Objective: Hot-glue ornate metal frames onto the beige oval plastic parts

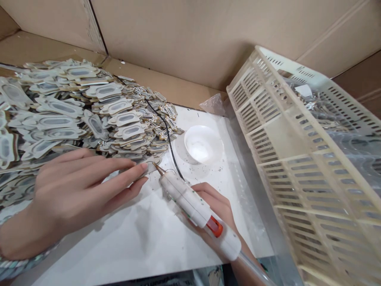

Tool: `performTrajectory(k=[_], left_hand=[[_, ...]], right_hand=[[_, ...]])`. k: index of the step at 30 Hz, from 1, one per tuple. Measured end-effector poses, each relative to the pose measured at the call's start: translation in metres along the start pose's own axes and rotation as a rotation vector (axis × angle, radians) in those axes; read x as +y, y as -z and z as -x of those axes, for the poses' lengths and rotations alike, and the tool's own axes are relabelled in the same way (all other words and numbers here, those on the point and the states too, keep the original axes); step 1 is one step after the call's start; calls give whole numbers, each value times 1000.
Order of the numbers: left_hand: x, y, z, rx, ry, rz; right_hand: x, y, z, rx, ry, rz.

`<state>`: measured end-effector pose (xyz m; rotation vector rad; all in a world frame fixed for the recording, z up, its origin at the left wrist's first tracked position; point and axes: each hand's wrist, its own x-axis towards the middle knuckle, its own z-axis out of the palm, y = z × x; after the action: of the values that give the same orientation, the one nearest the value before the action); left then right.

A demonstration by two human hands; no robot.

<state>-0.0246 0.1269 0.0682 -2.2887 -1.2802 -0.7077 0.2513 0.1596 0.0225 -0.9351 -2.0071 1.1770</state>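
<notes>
My right hand [218, 204] grips a white hot glue gun [186, 198] from below, its fingers mostly hidden behind the body. A clear glue stick [253, 264] runs out of the gun's rear end. The metal nozzle points up and left, at a small flat greyish piece [150, 167]. My left hand [86, 186] pinches that piece between thumb and fingers, at the edge of a large pile of flat grey ornamental pieces [56, 121]. Whether the nozzle touches the piece I cannot tell.
A white bowl [204, 145] stands on the white work surface [125, 242], with small dark specks around it. To the right, a cream slatted plastic crate [276, 131] holds bagged parts. A black cord [169, 139] crosses the pile, and cardboard walls [184, 43] rise behind.
</notes>
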Motion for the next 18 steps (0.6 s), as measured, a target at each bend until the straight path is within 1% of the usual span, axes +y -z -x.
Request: performTrajectory(k=[4,6,10,14,18], left_hand=[[-4,-3,3,28,-43,5],[-5,-3,3,2,-46,4],[-4,-1,1,11,-25,7],[-2,2,1,-6,1,-1],[-4,1,0,36,-8,-21]], right_hand=[[-1,1,0,-10,2,2],[-1,2,0,-13,2,11],[-2,4,0,-18,3,30],[-3,5,0,-26,18,36],[-3,3,1,-15,-7,23]])
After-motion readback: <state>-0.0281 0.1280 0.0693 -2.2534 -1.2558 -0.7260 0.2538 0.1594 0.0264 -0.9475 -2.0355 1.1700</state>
